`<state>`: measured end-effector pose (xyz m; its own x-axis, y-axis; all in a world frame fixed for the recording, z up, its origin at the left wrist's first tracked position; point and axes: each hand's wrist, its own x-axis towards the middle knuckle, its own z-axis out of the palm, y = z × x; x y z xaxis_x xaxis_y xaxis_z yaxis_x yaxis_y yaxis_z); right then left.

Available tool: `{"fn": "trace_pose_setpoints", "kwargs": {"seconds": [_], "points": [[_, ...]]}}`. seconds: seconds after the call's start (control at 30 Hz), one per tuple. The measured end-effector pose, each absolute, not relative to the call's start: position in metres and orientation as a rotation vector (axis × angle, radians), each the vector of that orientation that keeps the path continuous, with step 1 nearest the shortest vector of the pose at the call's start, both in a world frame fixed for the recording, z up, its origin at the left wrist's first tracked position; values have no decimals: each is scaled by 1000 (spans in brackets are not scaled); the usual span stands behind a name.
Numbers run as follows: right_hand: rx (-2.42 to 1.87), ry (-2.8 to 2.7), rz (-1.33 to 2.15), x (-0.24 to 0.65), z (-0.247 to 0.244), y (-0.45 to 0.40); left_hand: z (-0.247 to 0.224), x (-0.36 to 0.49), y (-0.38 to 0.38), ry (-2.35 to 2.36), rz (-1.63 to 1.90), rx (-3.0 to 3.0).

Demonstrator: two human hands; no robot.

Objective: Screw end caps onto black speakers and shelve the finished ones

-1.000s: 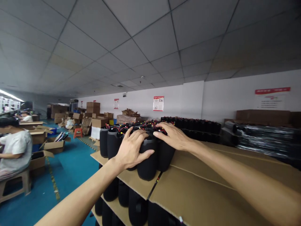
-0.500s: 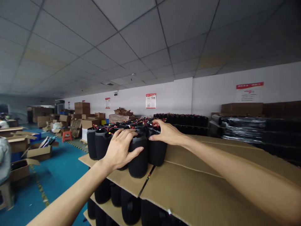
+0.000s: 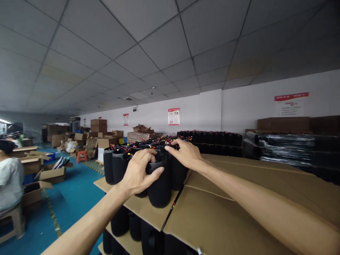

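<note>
A black cylindrical housing (image 3: 159, 187) with a dark grey rim stands upright at the front edge of a cardboard sheet (image 3: 148, 210). My left hand (image 3: 139, 170) grips its top, fingers hooked over the rim and thumb along the near side. Just behind it is another black housing (image 3: 177, 173). Over that one's top, my right hand (image 3: 184, 153) has thumb and fingers drawn close together; what lies between the fingertips is too small to tell. Red and black wires (image 3: 130, 146) with small yellow and white connectors stick out of the grouped housings.
More black housings (image 3: 119, 221) stand on a lower cardboard layer. Flat cardboard (image 3: 239, 205) spreads to the right, with film-wrapped black stacks (image 3: 287, 148) behind. A seated person (image 3: 10, 177) is at far left among open boxes (image 3: 53, 173). An orange stool (image 3: 82, 156) stands on the blue floor.
My right hand's thumb and fingers have come closer together over the rear housing. My left hand stays on the front housing, which tilts slightly. The view has swung a little left.
</note>
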<state>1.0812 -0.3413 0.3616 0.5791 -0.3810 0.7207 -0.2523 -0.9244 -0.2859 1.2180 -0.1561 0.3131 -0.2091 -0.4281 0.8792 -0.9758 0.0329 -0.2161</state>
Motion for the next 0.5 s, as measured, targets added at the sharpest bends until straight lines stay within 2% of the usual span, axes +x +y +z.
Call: {"fn": "trace_pose_setpoints", "kwargs": {"seconds": [0.2, 0.5], "points": [[-2555, 413, -1366, 1106, 348, -340, 314, 1212, -158, -1737, 1114, 1436], [-2121, 341, -1615, 1113, 318, -356, 307, 1217, -151, -1776, 1183, 1486]]}}
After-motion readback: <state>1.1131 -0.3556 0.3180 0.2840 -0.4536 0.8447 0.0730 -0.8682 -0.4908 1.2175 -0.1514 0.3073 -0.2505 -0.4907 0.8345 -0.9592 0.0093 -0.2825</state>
